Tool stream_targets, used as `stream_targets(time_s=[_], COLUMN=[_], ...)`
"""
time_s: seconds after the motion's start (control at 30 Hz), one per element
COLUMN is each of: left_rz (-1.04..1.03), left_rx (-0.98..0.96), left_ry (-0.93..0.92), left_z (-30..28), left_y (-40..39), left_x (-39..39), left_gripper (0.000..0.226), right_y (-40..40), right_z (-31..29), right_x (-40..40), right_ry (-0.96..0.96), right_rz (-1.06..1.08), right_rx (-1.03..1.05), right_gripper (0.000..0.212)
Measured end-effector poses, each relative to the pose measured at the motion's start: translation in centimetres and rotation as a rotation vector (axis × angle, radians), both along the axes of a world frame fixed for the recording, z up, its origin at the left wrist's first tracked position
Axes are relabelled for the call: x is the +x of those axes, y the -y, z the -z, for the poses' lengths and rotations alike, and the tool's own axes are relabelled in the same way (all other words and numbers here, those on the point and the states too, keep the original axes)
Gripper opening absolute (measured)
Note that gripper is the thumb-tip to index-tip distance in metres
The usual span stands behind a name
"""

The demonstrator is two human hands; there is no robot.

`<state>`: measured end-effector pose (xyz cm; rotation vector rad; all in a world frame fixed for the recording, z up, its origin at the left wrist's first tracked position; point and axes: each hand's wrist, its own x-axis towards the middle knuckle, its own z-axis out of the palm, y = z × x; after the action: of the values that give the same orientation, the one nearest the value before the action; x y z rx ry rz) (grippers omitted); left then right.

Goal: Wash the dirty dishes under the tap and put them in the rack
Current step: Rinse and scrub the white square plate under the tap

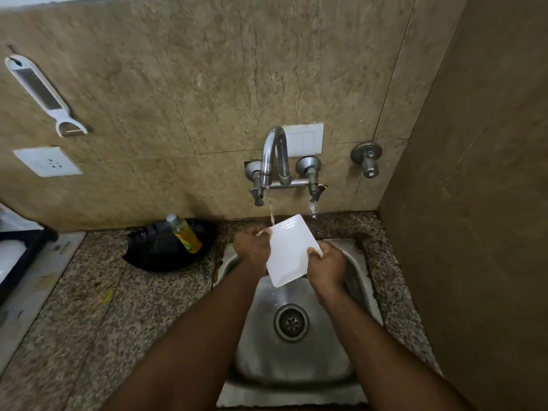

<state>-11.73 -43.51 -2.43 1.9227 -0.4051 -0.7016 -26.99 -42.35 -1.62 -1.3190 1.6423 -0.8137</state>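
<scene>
A white square plate is held tilted over the steel sink, under the stream from the wall tap. My left hand grips the plate's left edge near its top corner, where the water lands. Gripping the right edge lower down is my right hand, with fingers curled behind the plate. The plate's back side is hidden.
A black tray holding a yellow dish-soap bottle sits left of the sink on the granite counter. A dark rack edge shows at far left. A peeler hangs on the wall. A side wall stands close on the right.
</scene>
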Motion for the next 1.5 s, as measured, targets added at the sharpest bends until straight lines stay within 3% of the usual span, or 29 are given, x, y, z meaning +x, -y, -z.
stream_targets(time_s=[0.03, 0.1, 0.23, 0.3, 0.37, 0.5, 0.67, 0.83, 0.97, 1.03, 1.13, 1.2, 1.33, 1.5], left_rz=[-0.016, -0.048, -0.067, -0.014, 0.022, 0.043, 0.036, -0.058, -0.046, -0.064, -0.105, -0.116, -0.052, 0.252], left_rx=[-0.043, -0.096, -0.157, -0.133, -0.114, -0.089, -0.165, -0.215, -0.252, -0.280, -0.346, -0.379, -0.394, -0.220], left_ry=[-0.031, -0.074, -0.126, -0.030, 0.092, 0.299, 0.390, 0.360, 0.407, 0.415, 0.330, 0.234, -0.139, -0.315], left_z=[0.0, -0.1, -1.5, -2.0, -2.3, -2.3, -2.7, -2.5, -3.0, -3.0, -3.0, -2.8, -2.2, -1.8], left_y=[-0.1, -0.7, -1.4, -1.7, -2.0, -2.6, -3.9, -4.1, -4.2, -4.3, -4.7, -4.8, -4.4, -4.3], left_x=[0.3, 0.6, 0.7, 0.4, 0.2, 1.1, 0.6, 2.0, 2.5, 2.8, 3.6, 3.9, 2.9, -0.2], left_gripper=[0.007, 0.009, 0.027, 0.031, 0.026, 0.010, 0.013, 0.014, 0.015, 0.014, 0.014, 0.015, 0.011, 0.037], right_y=[0.1, 0.9, 2.5, 3.2, 3.8, 4.2, 4.4, 3.8, 4.1, 4.3, 4.1, 3.9, 3.4, 2.6], right_z=[0.2, 1.0, -0.9, -2.4, -3.0, -3.3, -3.2, -2.6, -2.9, -3.1, -3.4, -3.0, -1.9, -1.6], right_x=[0.0, 0.0, 0.2, 1.0, 2.1, 3.5, 5.4, 5.7, 6.7, 6.5, 5.0, 4.3, 4.4, 3.7], right_ry=[0.046, 0.020, -0.265, -0.404, -0.425, -0.378, -0.511, -0.438, -0.265, -0.113, 0.188, 0.303, 0.163, 0.000], right_rz=[-0.009, -0.043, -0.227, -0.320, -0.338, -0.323, -0.216, -0.348, -0.263, -0.322, -0.512, -0.585, -0.395, 0.009], right_rx=[0.062, 0.101, 0.109, 0.103, 0.096, 0.069, 0.114, 0.001, 0.028, 0.010, 0.168, 0.275, 0.057, -0.172], right_gripper=[0.020, 0.024, 0.044, 0.065, 0.076, 0.075, 0.074, 0.080, 0.063, 0.044, 0.018, 0.034, 0.026, 0.022])
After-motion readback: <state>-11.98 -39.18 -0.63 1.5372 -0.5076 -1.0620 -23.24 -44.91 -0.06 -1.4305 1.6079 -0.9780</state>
